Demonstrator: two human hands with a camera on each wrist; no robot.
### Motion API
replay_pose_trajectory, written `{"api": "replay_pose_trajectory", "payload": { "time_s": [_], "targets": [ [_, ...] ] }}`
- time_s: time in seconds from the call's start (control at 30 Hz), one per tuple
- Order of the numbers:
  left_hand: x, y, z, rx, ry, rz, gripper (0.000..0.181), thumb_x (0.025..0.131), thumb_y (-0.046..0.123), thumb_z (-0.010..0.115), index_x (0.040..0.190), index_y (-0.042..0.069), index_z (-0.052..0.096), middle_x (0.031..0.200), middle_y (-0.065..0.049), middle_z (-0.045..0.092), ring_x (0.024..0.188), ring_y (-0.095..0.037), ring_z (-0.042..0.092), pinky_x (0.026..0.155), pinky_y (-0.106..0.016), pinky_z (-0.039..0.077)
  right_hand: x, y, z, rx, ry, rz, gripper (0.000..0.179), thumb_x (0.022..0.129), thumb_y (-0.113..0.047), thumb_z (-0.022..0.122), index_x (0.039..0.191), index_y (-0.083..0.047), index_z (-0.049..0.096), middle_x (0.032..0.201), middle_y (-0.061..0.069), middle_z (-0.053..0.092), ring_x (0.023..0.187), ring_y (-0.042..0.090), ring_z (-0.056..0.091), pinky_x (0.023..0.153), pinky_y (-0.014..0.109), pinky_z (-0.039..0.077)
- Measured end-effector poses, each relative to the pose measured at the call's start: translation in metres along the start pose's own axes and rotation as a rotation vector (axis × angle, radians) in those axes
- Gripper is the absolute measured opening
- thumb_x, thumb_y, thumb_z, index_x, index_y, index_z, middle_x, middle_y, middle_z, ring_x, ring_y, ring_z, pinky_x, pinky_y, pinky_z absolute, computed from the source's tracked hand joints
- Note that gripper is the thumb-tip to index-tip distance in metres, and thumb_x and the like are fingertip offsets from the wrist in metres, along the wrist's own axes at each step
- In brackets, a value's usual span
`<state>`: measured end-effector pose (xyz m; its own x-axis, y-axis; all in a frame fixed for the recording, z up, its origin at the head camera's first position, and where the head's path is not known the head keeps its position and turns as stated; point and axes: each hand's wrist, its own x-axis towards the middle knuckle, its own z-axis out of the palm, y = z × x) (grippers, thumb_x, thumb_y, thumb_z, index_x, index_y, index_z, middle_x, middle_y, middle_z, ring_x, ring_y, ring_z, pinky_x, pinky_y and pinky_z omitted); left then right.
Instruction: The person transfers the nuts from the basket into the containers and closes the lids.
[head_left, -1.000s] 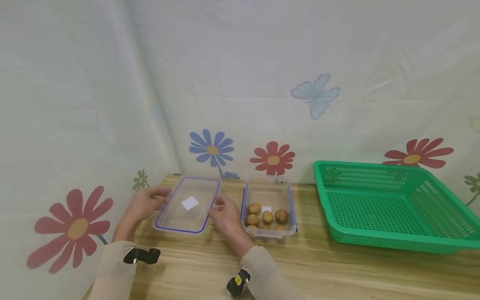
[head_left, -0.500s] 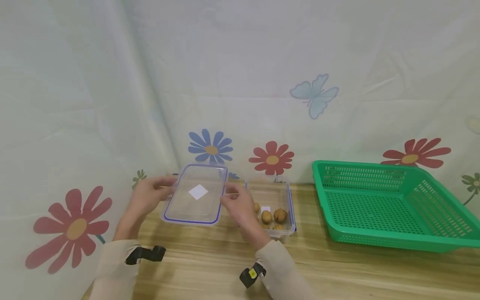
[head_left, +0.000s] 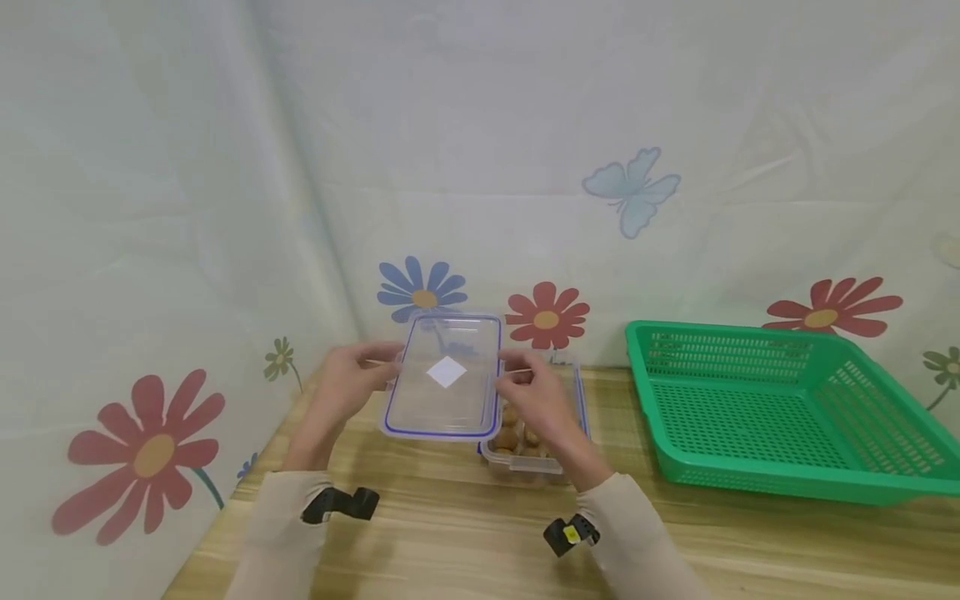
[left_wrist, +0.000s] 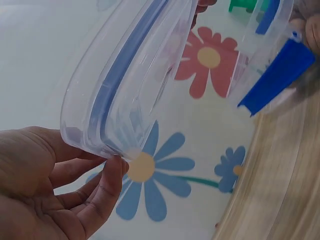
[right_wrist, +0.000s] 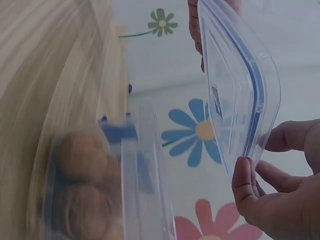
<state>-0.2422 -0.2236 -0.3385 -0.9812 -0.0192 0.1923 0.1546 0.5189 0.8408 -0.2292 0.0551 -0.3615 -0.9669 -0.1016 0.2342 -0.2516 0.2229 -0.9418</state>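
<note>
A clear plastic lid (head_left: 442, 408) with a blue seal and a white square label (head_left: 447, 372) is held up above the table. My left hand (head_left: 351, 379) pinches its left edge; in the left wrist view the thumb and fingers (left_wrist: 114, 185) meet at the rim. At the opposite edge my right hand (head_left: 536, 392) pinches the lid between thumb and fingers (right_wrist: 245, 182). Behind and below the right hand stands a clear plastic box (head_left: 525, 463) with walnuts (head_left: 506, 439) in it, partly hidden by the lid and hand. Blue clips (left_wrist: 277, 75) show on the box's sides.
A green plastic basket (head_left: 795, 479) stands on the wooden table (head_left: 450, 533) to the right of the box. A white curtain (head_left: 480, 167) printed with flowers and a butterfly hangs behind and along the left side.
Both hands have lifted the lid off the table and carried it up and to the right. It now overlaps the left part of the walnut box. Box and basket stay put.
</note>
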Motion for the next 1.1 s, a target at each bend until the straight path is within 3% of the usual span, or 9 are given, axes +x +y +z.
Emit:
{"api": "replay_pose_trajectory", "payload": {
  "time_s": [0.17,0.4,0.63,0.93,1.1],
  "targets": [
    [0.003,0.012,0.022,-0.071,0.003,0.035,0.035,0.099,0.006,0.071,0.133,-0.004,0.071,0.125,-0.024,0.071,0.100,-0.034,0.074,0.086,-0.042,0.063,-0.002,0.004,-0.023,-0.050,0.012,-0.021,0.040,0.098,-0.004,0.065,0.137,0.004,0.065,0.126,0.020,0.068,0.109,0.034,0.066,0.090,0.044,0.061],
    [0.005,0.027,0.051,-0.153,0.004,0.048,0.034,0.097,0.004,0.073,0.131,-0.003,0.072,0.123,-0.024,0.072,0.103,-0.036,0.074,0.085,-0.042,0.065,-0.004,0.007,-0.053,-0.143,0.037,0.015,0.039,0.099,-0.004,0.065,0.136,0.004,0.065,0.128,0.021,0.067,0.110,0.035,0.065,0.094,0.044,0.060],
    [0.009,0.041,0.078,-0.235,0.017,0.055,0.033,0.094,0.000,0.076,0.127,-0.003,0.074,0.118,-0.023,0.073,0.101,-0.035,0.074,0.082,-0.039,0.065,-0.006,0.008,-0.081,-0.155,0.044,0.087,0.041,0.101,-0.010,0.063,0.141,0.000,0.064,0.132,0.021,0.066,0.114,0.034,0.063,0.092,0.039,0.056],
    [0.011,0.052,0.101,-0.322,0.014,0.034,0.033,0.092,-0.001,0.077,0.125,-0.003,0.075,0.117,-0.021,0.074,0.101,-0.034,0.075,0.080,-0.037,0.066,-0.007,0.014,-0.100,-0.139,0.085,0.128,0.041,0.103,-0.012,0.063,0.142,-0.001,0.064,0.131,0.021,0.065,0.113,0.031,0.061,0.090,0.033,0.053],
    [0.012,0.053,0.107,-0.370,0.011,0.052,0.026,0.099,0.003,0.071,0.125,-0.003,0.075,0.114,-0.020,0.075,0.097,-0.031,0.076,0.079,-0.037,0.066,-0.009,0.014,-0.104,-0.126,0.095,0.169,0.041,0.104,-0.014,0.062,0.143,-0.002,0.063,0.132,0.020,0.065,0.112,0.029,0.059,0.094,0.036,0.053]
  ]
}}
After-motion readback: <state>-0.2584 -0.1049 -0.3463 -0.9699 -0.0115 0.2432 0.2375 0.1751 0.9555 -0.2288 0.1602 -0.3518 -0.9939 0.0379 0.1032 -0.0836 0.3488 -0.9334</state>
